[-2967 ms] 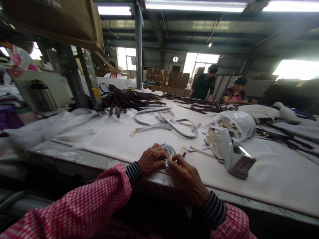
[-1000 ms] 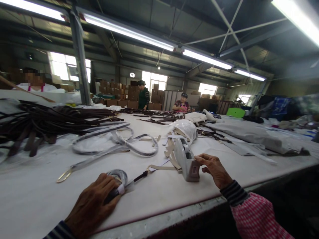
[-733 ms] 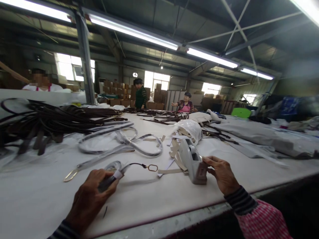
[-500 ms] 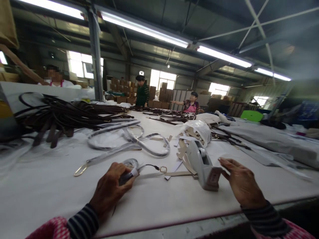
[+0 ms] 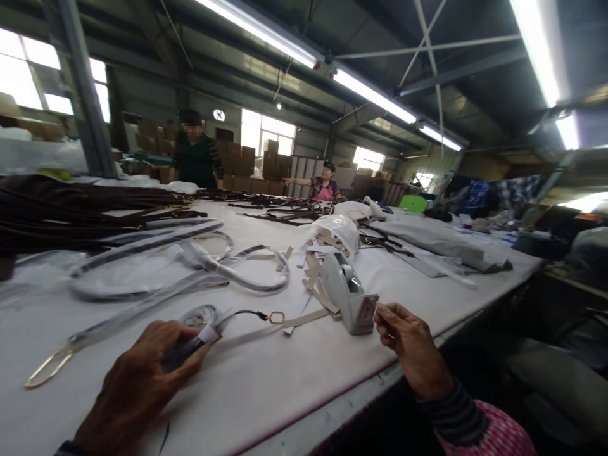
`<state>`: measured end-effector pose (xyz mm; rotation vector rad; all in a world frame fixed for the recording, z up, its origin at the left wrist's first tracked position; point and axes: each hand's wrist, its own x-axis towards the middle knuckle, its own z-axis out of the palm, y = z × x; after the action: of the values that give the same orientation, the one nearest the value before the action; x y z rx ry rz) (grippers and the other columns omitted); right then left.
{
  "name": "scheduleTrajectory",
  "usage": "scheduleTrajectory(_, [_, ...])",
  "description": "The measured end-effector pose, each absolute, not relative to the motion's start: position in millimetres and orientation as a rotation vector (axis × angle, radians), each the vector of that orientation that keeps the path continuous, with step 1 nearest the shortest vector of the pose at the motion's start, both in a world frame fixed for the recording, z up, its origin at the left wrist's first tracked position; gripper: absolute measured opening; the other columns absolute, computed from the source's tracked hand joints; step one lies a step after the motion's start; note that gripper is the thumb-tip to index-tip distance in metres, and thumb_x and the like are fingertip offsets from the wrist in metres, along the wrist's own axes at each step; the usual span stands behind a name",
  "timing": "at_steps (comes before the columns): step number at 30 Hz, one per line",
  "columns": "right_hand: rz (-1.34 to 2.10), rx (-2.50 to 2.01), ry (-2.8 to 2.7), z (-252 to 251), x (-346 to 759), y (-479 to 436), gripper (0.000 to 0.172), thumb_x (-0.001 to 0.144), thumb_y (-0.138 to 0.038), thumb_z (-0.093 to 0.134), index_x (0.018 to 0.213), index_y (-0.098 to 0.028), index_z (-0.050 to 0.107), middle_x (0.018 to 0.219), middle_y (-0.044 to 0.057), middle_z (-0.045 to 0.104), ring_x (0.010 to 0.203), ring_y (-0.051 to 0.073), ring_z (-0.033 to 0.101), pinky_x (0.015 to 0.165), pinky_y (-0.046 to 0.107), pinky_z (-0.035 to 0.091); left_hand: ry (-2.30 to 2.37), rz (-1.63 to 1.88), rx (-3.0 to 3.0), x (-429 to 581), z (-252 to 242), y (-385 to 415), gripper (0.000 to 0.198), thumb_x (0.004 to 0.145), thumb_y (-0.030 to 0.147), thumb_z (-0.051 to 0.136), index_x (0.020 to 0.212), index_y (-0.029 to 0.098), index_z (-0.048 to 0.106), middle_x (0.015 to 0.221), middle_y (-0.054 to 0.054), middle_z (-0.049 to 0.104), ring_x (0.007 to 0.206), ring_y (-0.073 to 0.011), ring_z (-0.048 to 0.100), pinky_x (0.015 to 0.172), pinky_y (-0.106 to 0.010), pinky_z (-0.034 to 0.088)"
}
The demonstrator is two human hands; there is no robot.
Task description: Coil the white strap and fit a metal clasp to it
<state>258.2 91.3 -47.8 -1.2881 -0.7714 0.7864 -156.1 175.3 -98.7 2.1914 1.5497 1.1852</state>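
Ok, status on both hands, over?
Left hand grips the wrapped strap on the table. Right hand pinching at the tape dispenser, grip unclear. Gold clasp and paper strips lie between.

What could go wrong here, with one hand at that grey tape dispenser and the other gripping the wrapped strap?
The right hand pinches at the front end of the grey plastic tape dispenser; any cutter there could nick fingertips.
The dispenser stands near the white table's edge; a hard tug might drag it off.
The left hand alone grips the plastic-wrapped coiled strap; its loose end with the gold clasp might unwind.
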Motion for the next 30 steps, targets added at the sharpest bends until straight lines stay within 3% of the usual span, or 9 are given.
scheduleTrajectory(7, [0.722, -1.297, -0.826, -73, 261, 104, 0.046, 0.065, -0.053, 0.087, 0.071, -0.018, 0.059, 0.061, -0.003, 0.054, 0.047, 0.006, 0.04, 0.041, 0.018, 0.027, 1.566, 1.239, 2.126, -151, -87, 172, 0.035, 0.081, 0.059, 0.064, 0.09, 0.026, 0.07, 0.096, -0.005, 0.069, 0.09, -0.028, 0.066, 0.077, -0.037, 0.052])
scheduleTrajectory(11, [0.606, -1.496, -0.925, -89, 273, 94, 0.05, 0.063, -0.062, 0.084, 0.067, -0.019, 0.059, 0.058, -0.002, 0.05, 0.046, 0.009, 0.039, 0.039, 0.02, 0.029, 1.528, 1.31, 2.04, -146, -76, 166, 0.029, 0.079, 0.051, 0.065, 0.085, 0.022, 0.07, 0.088, -0.005, 0.067, 0.085, -0.0253, 0.065, 0.076, -0.035, 0.05])
scheduleTrajectory(14, [0.568, -1.553, -0.99, -99, 271, 84, 0.048, 0.071, -0.066, 0.076, 0.068, -0.02, 0.06, 0.056, -0.002, 0.045, 0.047, 0.011, 0.038, 0.04, 0.022, 0.032, 1.543, 1.338, 1.952, -143, -72, 165, 0.022, 0.079, 0.043, 0.066, 0.079, 0.021, 0.068, 0.083, -0.002, 0.067, 0.08, -0.0226, 0.064, 0.072, -0.032, 0.047])
scheduleTrajectory(18, [0.693, -1.388, -1.198, -83, 215, 80, 0.041, 0.077, -0.059, 0.075, 0.069, -0.021, 0.062, 0.061, 0.0, 0.049, 0.049, 0.013, 0.04, 0.043, 0.026, 0.036, 1.537, 1.352, 1.864, -139, -68, 162, 0.021, 0.079, 0.04, 0.069, 0.074, 0.02, 0.066, 0.078, 0.0, 0.066, 0.075, -0.0194, 0.062, 0.068, -0.029, 0.044])
scheduleTrajectory(24, [1.005, -1.005, -1.523, -26, 76, 116, 0.036, 0.088, -0.048, 0.07, 0.068, -0.02, 0.06, 0.059, -0.002, 0.05, 0.049, 0.011, 0.041, 0.046, 0.025, 0.032, 1.504, 1.368, 1.774, -136, -62, 156, 0.021, 0.079, 0.037, 0.07, 0.071, 0.019, 0.065, 0.07, 0.001, 0.064, 0.07, -0.0176, 0.06, 0.062, -0.026, 0.041])
scheduleTrajectory(30, [1.264, -0.962, -1.565, -37, 26, 156, 0.037, 0.088, -0.049, 0.068, 0.072, -0.019, 0.055, 0.057, -0.005, 0.048, 0.046, 0.007, 0.035, 0.043, 0.022, 0.025, 1.52, 1.401, 1.801, -138, -63, 158, 0.018, 0.079, 0.035, 0.067, 0.071, 0.019, 0.062, 0.073, -0.002, 0.065, 0.074, -0.0189, 0.059, 0.068, -0.029, 0.044])
